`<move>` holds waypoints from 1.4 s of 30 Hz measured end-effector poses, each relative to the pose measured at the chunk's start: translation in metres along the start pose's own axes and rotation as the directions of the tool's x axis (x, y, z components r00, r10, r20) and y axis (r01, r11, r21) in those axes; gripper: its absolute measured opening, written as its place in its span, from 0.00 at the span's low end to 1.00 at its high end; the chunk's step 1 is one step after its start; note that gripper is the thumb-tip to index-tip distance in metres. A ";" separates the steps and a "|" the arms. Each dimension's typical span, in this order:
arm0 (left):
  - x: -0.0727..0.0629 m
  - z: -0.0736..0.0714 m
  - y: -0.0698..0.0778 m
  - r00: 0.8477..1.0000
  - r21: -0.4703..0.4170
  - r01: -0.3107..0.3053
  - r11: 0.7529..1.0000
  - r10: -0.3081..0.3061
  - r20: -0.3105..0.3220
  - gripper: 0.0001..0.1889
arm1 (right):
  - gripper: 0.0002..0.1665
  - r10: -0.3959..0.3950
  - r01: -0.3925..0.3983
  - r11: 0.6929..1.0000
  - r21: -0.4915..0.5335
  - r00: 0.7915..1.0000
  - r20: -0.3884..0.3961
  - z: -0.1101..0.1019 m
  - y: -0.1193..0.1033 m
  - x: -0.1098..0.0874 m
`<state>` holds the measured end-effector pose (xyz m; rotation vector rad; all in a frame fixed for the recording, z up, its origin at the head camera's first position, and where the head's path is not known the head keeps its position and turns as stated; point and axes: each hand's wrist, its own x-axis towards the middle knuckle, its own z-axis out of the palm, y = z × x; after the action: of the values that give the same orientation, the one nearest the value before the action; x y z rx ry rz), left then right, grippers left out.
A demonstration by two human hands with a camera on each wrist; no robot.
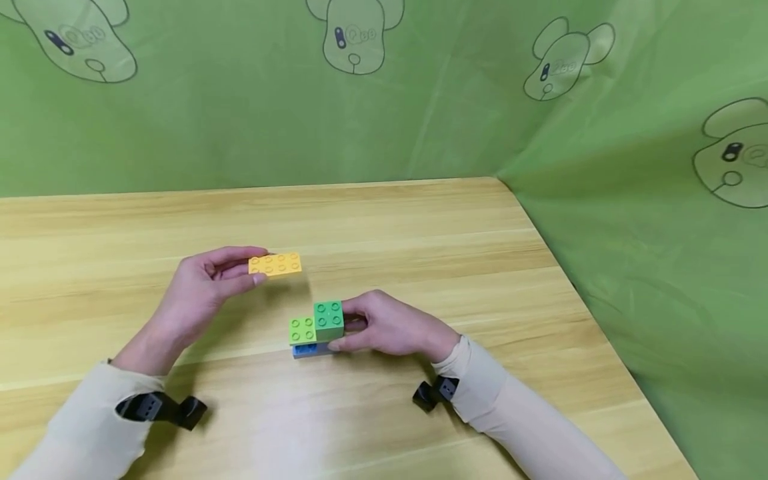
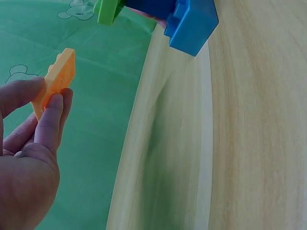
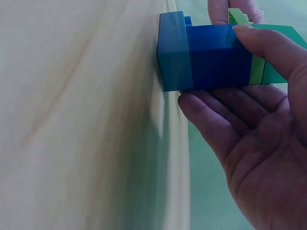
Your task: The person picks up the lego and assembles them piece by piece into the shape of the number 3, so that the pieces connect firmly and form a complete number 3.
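Note:
Between thumb and fingers my left hand [image 1: 201, 287] pinches a flat orange-yellow toy brick [image 1: 276, 265], studs up, above the table. In the left wrist view the same brick [image 2: 60, 79] shows its hollow underside. My right hand [image 1: 390, 325] grips a stack of joined bricks from its right side. On top of that stack sits a green brick [image 1: 329, 319], beside the studs of a light green plate [image 1: 302, 330]. Blue bricks [image 3: 218, 55] make up the lower part, as the right wrist view shows. The two held pieces are apart, the orange-yellow one farther back and left.
The wooden table [image 1: 480, 267] spreads under both hands. Green cloth [image 1: 240, 120] with printed cartoon heads hangs behind the table and along its right edge. Black wrist cameras [image 1: 159, 408] sit at both sleeve cuffs.

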<state>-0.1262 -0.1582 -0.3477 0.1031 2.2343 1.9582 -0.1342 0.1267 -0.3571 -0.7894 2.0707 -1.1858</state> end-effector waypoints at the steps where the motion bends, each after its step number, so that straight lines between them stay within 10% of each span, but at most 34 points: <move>1: 0.000 0.000 0.000 1.000 0.005 0.000 1.000 0.000 -0.001 0.26 | 0.21 0.001 -0.001 1.000 0.003 1.000 -0.001 0.000 0.000 0.000; 42: -0.023 0.011 0.028 0.998 0.005 -0.062 0.998 0.062 0.001 0.25 | 0.21 0.010 -0.010 1.000 -0.025 1.000 0.003 -0.001 0.000 0.002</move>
<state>-0.1036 -0.1474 -0.3199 0.1757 2.2611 1.9831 -0.1360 0.1253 -0.3570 -0.7909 2.0880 -1.1552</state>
